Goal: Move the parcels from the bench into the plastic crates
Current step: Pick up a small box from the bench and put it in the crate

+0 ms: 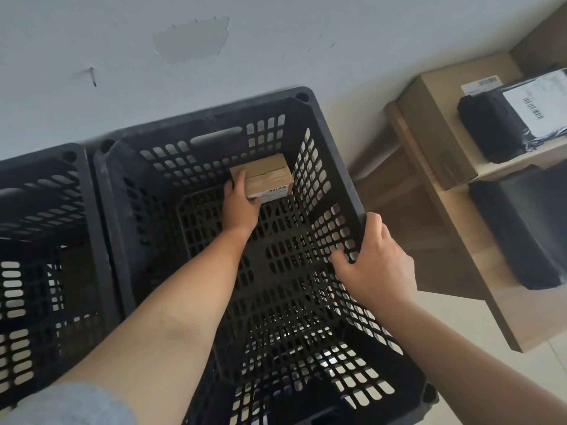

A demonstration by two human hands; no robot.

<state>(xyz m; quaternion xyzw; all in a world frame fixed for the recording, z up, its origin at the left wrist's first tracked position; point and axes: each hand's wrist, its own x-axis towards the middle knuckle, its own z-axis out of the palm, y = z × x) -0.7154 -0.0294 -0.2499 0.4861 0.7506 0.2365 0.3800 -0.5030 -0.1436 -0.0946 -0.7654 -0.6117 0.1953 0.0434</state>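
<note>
Head view — left hand (241, 207) fingers grip small box (265, 176); right hand (372, 259) clasps crate (334, 148) rim.

I'm seeing a wooden bench (454, 228) sitting at my right, carrying a large cardboard box (441, 118) and a black-wrapped parcel (527, 228) just beside it. Two black plastic crates (334, 167) (46, 210) are standing side by side against the wall.
</note>
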